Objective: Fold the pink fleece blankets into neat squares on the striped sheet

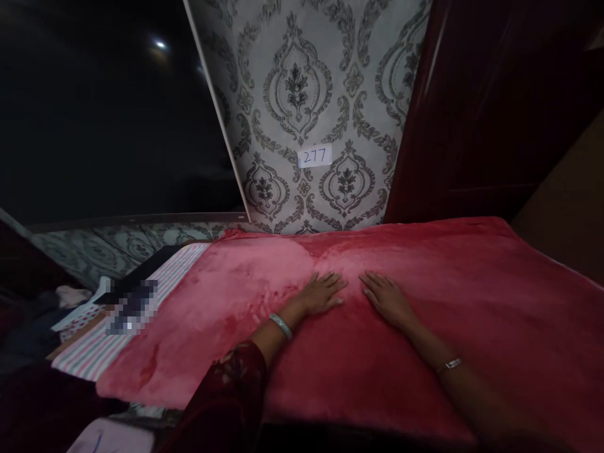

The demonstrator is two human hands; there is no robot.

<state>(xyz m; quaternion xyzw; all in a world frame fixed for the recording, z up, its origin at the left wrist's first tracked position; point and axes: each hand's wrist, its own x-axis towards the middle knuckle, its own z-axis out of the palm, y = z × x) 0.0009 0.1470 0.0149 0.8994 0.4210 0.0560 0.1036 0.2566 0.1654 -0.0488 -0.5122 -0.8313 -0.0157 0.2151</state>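
Note:
A plush red-pink blanket (377, 365) lies spread over a long surface in front of me. My left hand (323, 294) rests flat on its middle, fingers spread, palm down. A short way to the right, my right hand (384, 299) also lies palm down on the blanket with its fingers stretched out. Neither hand grips the fabric. Around the hands the pile shows lighter and darker patches, with small ripples left of my left hand. A bangle (281, 326) circles my left wrist and a bracelet (452, 364) my right.
Striped cloth (177, 270) shows beyond the blanket's left edge, with a blurred-out object on it. A large dark screen (117, 126) hangs at left. Patterned wallpaper (297, 75) bears a paper label (314, 155) reading 277. Dark red panelling (472, 113) stands at right.

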